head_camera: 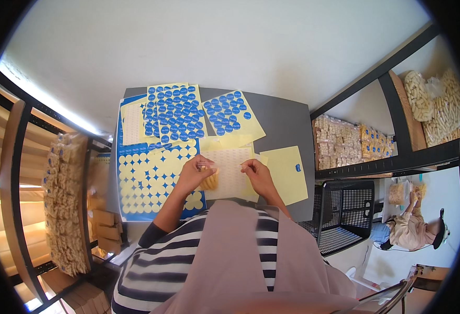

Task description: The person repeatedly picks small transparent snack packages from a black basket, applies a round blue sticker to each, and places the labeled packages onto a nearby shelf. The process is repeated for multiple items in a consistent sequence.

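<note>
My left hand (pixel 196 176) pinches the upper edge of a small transparent plastic bag (pixel 209 181) with yellowish stick-shaped snacks inside. The bag lies over the left side of a white sheet of small printed labels (pixel 232 172). My right hand (pixel 256 174) is by that sheet's right edge, thumb and forefinger brought together. Whether a small label sits between those fingertips is too small to tell. Left of my hands lies a blue sticker sheet (pixel 151 214) with many round stickers peeled off, showing pale yellow circles. Sheets of round blue stickers (pixel 181 114) overlap farther back.
Another partly used sticker sheet (pixel 234 114) and a yellow backing sheet (pixel 285 176) lie on the grey table (pixel 285 117). A black plastic crate (pixel 344 216) stands at right, below shelves of bagged snacks (pixel 338 143). Bagged goods (pixel 65 204) fill the left rack. A person (pixel 414 231) works far right.
</note>
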A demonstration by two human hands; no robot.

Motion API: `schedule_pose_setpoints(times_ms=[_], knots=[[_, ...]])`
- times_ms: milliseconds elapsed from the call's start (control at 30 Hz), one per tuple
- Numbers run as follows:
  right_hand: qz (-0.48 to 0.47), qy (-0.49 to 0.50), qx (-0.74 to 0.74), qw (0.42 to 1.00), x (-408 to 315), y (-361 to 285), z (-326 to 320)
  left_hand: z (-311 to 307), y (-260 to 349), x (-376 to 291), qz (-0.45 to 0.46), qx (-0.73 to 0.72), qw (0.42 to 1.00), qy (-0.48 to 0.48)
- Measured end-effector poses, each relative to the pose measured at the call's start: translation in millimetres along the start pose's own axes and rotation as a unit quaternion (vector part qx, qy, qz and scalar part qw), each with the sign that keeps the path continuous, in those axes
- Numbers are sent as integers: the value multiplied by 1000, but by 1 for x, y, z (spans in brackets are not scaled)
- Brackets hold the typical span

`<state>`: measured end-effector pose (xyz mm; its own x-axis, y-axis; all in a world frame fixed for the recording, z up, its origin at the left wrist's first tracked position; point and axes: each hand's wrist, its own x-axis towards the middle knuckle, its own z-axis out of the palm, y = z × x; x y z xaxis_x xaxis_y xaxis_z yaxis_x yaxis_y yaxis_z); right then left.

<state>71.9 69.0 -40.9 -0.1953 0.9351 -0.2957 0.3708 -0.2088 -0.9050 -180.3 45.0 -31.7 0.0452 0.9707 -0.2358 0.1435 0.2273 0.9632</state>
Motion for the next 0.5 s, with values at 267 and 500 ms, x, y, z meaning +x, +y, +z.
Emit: schedule_pose_setpoints(times_ms=[267,500], knots=[[-45,-15,81,996,-10,-22,11,30,9,-2,-31,-184,982,-38],[-44,-2,63,997,-11,-23,12,42,16,-6,-70,-175,980,-64]])
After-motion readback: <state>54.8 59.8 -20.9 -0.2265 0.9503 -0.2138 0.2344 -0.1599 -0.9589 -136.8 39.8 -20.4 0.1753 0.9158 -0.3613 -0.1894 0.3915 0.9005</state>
